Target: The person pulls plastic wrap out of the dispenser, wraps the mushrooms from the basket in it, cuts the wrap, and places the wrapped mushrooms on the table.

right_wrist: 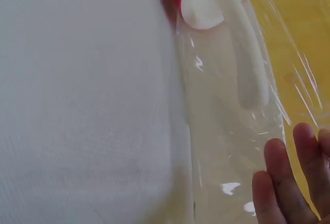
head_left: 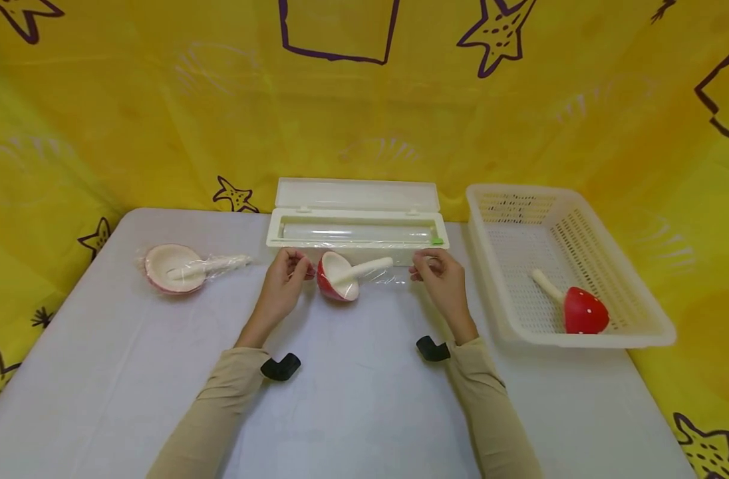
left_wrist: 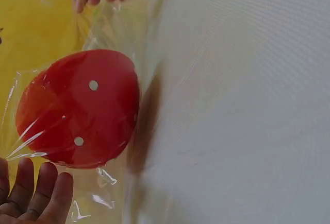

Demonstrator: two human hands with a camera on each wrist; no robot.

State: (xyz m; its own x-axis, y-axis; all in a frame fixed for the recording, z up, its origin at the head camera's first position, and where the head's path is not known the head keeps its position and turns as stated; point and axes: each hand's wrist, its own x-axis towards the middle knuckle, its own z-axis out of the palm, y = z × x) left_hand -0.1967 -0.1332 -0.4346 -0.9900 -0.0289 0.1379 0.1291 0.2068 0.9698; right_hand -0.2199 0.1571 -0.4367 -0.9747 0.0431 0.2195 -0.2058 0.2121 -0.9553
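A ladle (head_left: 338,276), its red bowl dotted with white like a mushroom cap and its handle white, sits in clear cling film (head_left: 387,276) between the two hands. In the left wrist view, film stretches over the red bowl (left_wrist: 82,110). My left hand (head_left: 285,276) pinches the film beside the bowl, thumb against curled fingers. My right hand (head_left: 441,276) pinches the film's other end, past the handle tip. The right wrist view shows the white handle (right_wrist: 247,64) through the film, pointing toward the right fingers (right_wrist: 281,167).
Behind the hands stands a white cling film box (head_left: 355,253), lid up, with a roll (head_left: 355,231) inside and a green slider (head_left: 437,241). A film-wrapped ladle (head_left: 175,267) lies at left. On the right, a white basket (head_left: 502,293) holds another red ladle (head_left: 584,311).
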